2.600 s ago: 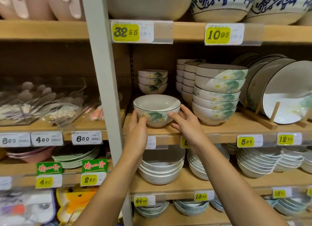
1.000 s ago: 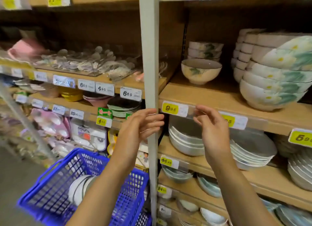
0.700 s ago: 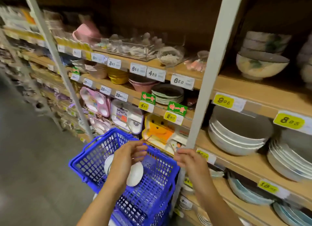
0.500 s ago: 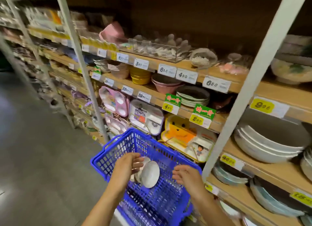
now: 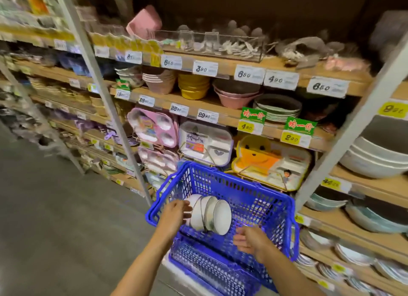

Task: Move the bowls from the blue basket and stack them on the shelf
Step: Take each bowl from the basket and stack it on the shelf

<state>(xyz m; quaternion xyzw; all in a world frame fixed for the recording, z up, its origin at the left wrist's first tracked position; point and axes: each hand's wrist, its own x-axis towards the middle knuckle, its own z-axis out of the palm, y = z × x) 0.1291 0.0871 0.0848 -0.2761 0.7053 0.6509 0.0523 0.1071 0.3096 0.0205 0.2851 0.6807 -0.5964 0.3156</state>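
One blue basket (image 5: 242, 193) is present. It contains four bowls (image 5: 221, 217), counted by the rims that show, nested in one row on their sides. Two hands are in view: one left hand (image 5: 175, 214) and one right hand (image 5: 251, 242). Beyond the basket stand four divided trays: two pink trays (image 5: 152, 128), one white tray (image 5: 205, 143), one yellow tray (image 5: 271, 161). Three green signs (image 5: 253, 115) sit on shelf edges: two at the right, one blurred farther left.

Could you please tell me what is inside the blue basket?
A nested stack of white bowls lies on its side in the blue basket, by the left hand. Anything beneath them is hidden.
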